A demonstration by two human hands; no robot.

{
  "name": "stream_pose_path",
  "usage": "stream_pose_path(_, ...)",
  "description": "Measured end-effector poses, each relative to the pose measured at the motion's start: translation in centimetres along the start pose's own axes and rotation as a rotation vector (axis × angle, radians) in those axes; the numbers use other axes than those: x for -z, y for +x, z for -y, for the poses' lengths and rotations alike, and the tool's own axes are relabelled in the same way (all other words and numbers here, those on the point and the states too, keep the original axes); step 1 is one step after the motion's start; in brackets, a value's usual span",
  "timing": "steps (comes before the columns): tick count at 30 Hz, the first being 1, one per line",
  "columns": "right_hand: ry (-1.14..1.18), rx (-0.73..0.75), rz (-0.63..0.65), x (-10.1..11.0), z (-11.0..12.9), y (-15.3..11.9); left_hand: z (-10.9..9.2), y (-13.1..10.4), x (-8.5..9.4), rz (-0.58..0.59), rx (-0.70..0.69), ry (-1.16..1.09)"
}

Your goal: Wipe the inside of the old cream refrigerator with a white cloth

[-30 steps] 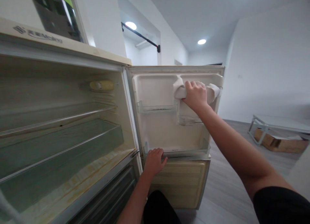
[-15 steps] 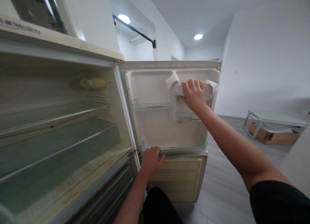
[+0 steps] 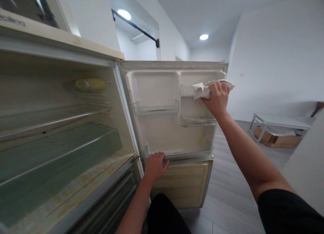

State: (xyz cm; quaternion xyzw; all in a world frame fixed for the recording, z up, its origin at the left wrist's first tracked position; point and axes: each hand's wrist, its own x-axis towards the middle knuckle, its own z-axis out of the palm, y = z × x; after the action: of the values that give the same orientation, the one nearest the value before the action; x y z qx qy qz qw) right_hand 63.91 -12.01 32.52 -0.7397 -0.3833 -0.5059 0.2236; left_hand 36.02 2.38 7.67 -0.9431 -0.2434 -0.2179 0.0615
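My right hand (image 3: 218, 97) is closed on a white cloth (image 3: 201, 91) at the upper right shelf of the open fridge door (image 3: 154, 85). Part of the cloth sticks out past the door's right edge. My left hand (image 3: 155, 166) rests on the lower door shelf (image 3: 189, 156) near its left end, thumb apart from the fingers, holding nothing I can see. Clear shelves (image 3: 158, 109) line the door's inside, which looks yellowed lower down.
The fridge interior (image 3: 116, 126) at the left has glass shelves and yellow-brown stains. Below is a second compartment, with its yellowish door (image 3: 182, 183) open. A low table (image 3: 280, 120) with a cardboard box (image 3: 278, 138) under it stands at the right.
My right hand has moved to the right with the cloth, from beside the middle divider to the door's outer edge. My left hand has stayed on the lower shelf.
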Motion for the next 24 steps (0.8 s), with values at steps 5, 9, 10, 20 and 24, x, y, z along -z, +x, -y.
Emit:
stream_pose_path(5, -0.012, -0.015, 0.004, 0.5, 0.5, -0.2, 0.2, -0.2, 0.0, 0.004, -0.005, 0.006)
stream_pose_path(9, -0.058, -0.012, 0.034, 0.9, 0.7, -0.3, 0.4, -0.3, -0.2, -0.010, -0.013, -0.006)
stream_pose_path(10, -0.070, -0.007, 0.043, 0.9, 0.7, -0.3, 0.4, -0.3, -0.2, -0.015, -0.014, -0.009)
stream_pose_path(20, 0.052, -0.051, -0.076, 0.5, 1.1, -0.9, 0.4, -0.4, -0.2, -0.020, -0.023, 0.016)
stream_pose_path(24, 0.098, -0.100, -0.091, 0.7, 2.1, -1.4, 0.5, -0.4, -0.3, -0.016, -0.027, 0.010)
